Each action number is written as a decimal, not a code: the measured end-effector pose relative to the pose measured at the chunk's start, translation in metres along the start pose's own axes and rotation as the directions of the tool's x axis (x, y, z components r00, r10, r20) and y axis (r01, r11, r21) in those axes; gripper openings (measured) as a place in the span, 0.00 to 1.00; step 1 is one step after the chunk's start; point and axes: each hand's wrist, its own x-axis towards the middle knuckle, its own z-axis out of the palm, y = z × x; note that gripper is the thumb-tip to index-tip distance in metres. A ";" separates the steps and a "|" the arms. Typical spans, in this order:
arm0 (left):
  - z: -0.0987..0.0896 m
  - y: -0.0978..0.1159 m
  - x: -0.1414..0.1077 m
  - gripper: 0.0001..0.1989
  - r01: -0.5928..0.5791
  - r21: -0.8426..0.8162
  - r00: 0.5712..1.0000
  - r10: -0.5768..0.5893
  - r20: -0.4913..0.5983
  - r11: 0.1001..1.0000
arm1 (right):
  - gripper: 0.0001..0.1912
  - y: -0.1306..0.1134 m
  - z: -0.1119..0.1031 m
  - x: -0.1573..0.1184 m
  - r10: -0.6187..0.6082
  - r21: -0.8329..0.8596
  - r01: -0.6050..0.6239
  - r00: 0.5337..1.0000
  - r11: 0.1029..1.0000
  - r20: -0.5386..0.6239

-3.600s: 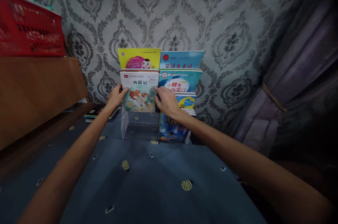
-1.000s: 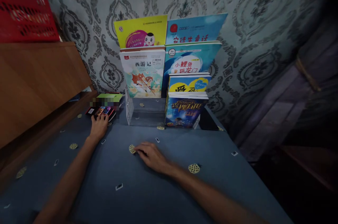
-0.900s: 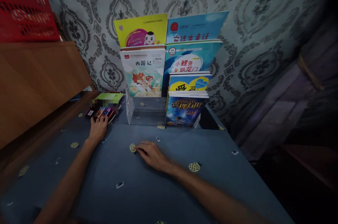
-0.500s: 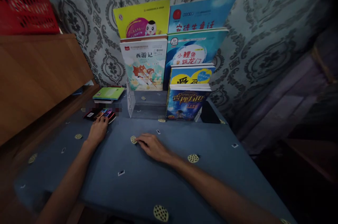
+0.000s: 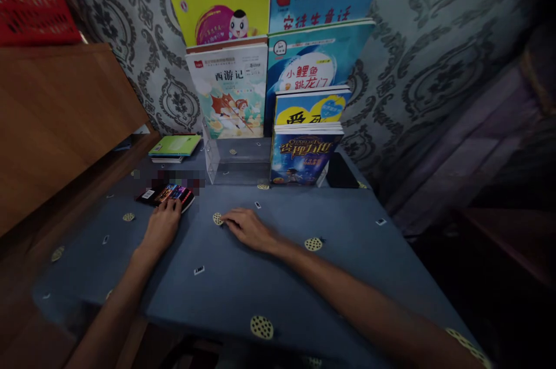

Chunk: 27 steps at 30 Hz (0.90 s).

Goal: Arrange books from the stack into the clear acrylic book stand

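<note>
My left hand (image 5: 164, 222) lies with its fingertips on the near edge of a dark book (image 5: 167, 194) that rests flat on the blue cloth. My right hand (image 5: 247, 226) rests on the cloth with its fingers curled together, nothing seen between them, beside a printed yellow pineapple. Behind the hands stands a clear tiered rack (image 5: 243, 174). On its left side are a white book (image 5: 230, 91) and a yellow-green one (image 5: 221, 7). Its right side bears a dark blue book (image 5: 299, 157) in front, with several blue and yellow books rising behind it.
Two or more thin books with a green one (image 5: 176, 146) on top lie at the back left. A dark flat object (image 5: 341, 171) is right of the rack. A wooden cabinet (image 5: 65, 125) with a red basket (image 5: 35, 1) stands left; patterned wall behind.
The whole view has shifted, so the rack and its books appear higher and closer. My left hand still touches the dark book, and my right hand stays by the printed pineapple.
</note>
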 end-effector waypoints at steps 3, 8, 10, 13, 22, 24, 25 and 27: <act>-0.005 0.010 -0.016 0.24 -0.035 -0.011 0.999 0.035 -0.015 0.999 | 0.13 0.001 0.001 0.000 -0.007 -0.008 0.007 1.000 1.000 -0.020; -0.022 0.037 -0.045 0.22 -0.101 0.077 0.993 0.106 -0.060 0.992 | 0.12 0.000 -0.001 0.000 -0.039 -0.016 0.037 0.990 0.999 -0.134; -0.030 0.050 -0.053 0.22 -0.122 0.095 0.989 0.129 -0.068 0.988 | 0.11 -0.001 -0.001 0.000 -0.065 -0.011 0.064 0.981 0.998 -0.183; -0.040 0.069 -0.063 0.22 -0.167 0.083 0.980 0.175 -0.096 0.982 | 0.10 -0.003 -0.001 -0.001 -0.108 -0.028 0.104 0.969 0.994 -0.223; -0.054 0.105 -0.081 0.14 -0.456 -0.105 0.863 0.411 -0.295 0.884 | 0.09 0.001 -0.001 -0.001 -0.073 -0.050 0.064 0.977 0.997 -0.200; -0.055 0.092 -0.071 0.12 -0.482 -0.242 0.858 0.398 -0.325 0.842 | 0.09 0.003 0.000 -0.002 -0.057 -0.078 0.043 0.981 0.996 -0.186; -0.054 0.083 -0.064 0.12 -0.446 -0.308 0.881 0.351 -0.317 0.841 | 0.09 0.004 0.001 -0.003 -0.052 -0.097 0.035 0.983 0.995 -0.178; -0.047 0.062 -0.048 0.15 -0.280 -0.320 0.933 0.179 -0.313 0.905 | 0.09 0.004 0.001 -0.006 -0.050 -0.137 0.028 0.986 0.990 -0.161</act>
